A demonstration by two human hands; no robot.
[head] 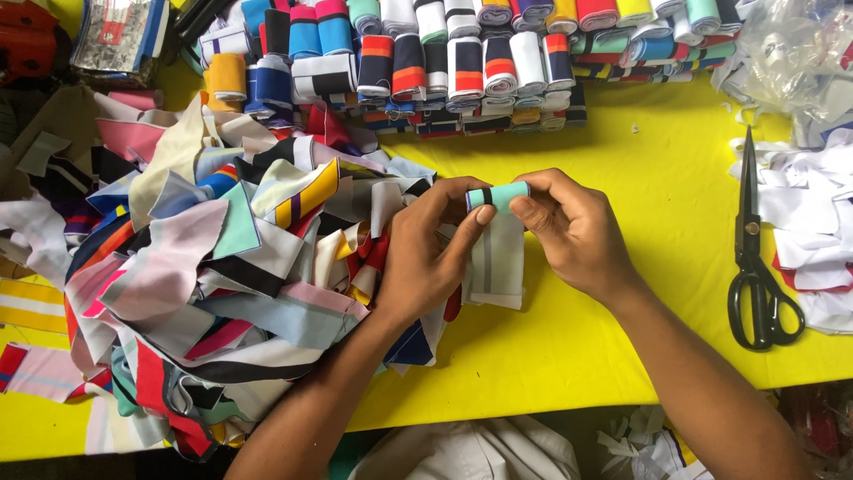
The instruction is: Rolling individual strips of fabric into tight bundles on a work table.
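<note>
Both hands, left hand (425, 267) and right hand (573, 231), pinched one mint cloth roll (499, 196) over the yellow bench (622, 178); one pair of scissors (755, 258) lay nearby.

Left hand (426, 262) and right hand (569, 227) pinch a mint-green fabric roll (499, 196) above the yellow table (622, 169).

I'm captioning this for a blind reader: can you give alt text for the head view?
Two hands, left and right, hold a small teal fabric roll over a yellow table. Loose strips are heaped at left, finished rolls stacked behind, black scissors at right.
</note>
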